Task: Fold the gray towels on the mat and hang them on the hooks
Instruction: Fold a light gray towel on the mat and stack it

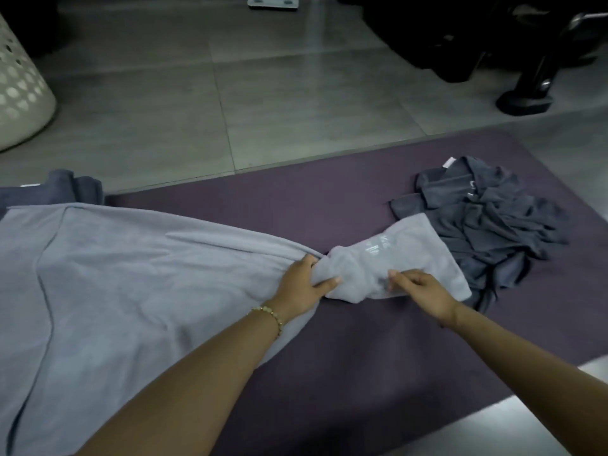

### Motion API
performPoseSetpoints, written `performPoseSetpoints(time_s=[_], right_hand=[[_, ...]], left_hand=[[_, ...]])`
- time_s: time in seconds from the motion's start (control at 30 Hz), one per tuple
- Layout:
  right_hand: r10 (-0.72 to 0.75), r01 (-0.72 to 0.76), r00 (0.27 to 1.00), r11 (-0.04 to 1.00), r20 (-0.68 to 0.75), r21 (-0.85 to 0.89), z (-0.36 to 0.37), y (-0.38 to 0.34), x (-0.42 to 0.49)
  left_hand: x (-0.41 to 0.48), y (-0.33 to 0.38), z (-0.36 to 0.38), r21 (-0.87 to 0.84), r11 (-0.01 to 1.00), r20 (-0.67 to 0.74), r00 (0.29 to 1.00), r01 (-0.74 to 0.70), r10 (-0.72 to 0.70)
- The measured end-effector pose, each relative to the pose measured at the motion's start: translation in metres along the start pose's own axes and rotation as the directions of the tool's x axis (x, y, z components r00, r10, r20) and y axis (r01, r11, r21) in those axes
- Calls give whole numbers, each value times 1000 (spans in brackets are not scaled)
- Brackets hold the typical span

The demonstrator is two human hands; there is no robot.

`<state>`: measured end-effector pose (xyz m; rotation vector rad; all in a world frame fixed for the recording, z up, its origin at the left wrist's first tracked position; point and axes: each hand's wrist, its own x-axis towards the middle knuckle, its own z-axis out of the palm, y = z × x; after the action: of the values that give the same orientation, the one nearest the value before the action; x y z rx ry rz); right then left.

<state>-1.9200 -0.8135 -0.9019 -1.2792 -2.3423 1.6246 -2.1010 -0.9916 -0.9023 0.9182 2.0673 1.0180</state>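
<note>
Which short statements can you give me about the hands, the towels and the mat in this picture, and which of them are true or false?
1. The left hand grips the light gray towel. True.
2. The right hand lies empty on the mat. False: its fingers pinch the same towel.
3. The dark gray towel is neatly folded. False: it lies crumpled on the mat.
4. A bracelet is on the left wrist. True.
5. The white basket stands on the mat. False: it stands on the tiled floor.

A home laundry spot: tiled floor (pixel 263 93), perforated basket (pixel 19 93), towels.
</note>
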Motion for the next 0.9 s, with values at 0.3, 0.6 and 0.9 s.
performPoseSetpoints(time_s=[0.3, 0.6, 0.9], right_hand=[[188, -149, 958, 972, -218, 184, -55, 44, -37], [146, -134, 987, 979, -73, 154, -57, 12, -28], [-56, 57, 998, 956, 10, -287, -29, 20, 4]], left_hand=[[2, 38, 24, 32, 992, 491, 866, -126, 94], [4, 46, 56, 176, 984, 476, 873, 28, -110], [52, 16, 76, 550, 803, 278, 957, -230, 84]])
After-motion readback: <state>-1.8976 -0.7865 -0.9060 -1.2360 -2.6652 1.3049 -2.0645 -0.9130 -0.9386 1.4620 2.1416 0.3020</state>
